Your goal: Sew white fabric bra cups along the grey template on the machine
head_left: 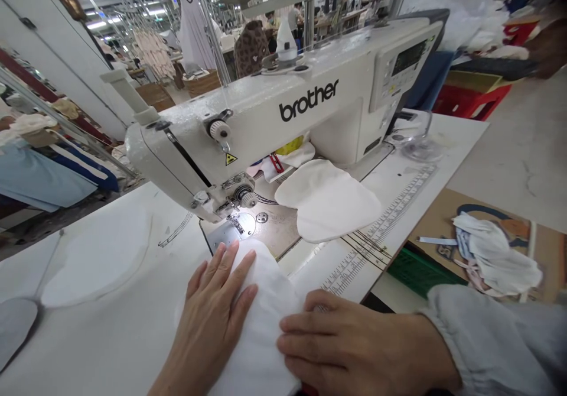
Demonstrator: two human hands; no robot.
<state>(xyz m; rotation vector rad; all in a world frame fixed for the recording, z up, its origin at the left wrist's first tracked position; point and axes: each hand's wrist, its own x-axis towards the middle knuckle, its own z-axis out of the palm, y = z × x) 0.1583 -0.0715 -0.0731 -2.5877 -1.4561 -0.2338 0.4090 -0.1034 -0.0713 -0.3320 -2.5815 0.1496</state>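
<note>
A white fabric piece [261, 301] lies on the sewing table in front of the needle plate [241, 226] of a white Brother sewing machine [283, 118]. My left hand [212, 307] lies flat on the fabric's left part with its fingers stretched out. My right hand [354, 343] rests on the fabric's right edge, fingers together and pressed down on it. The fabric's far tip reaches close to the presser foot [230, 216].
A stack of white cut pieces [328, 201] sits right of the needle plate. Another white curved piece [95, 257] lies at the left. A printed ruler [381, 230] runs along the table's right edge. A cardboard surface with cloth scraps [491, 248] is at the right.
</note>
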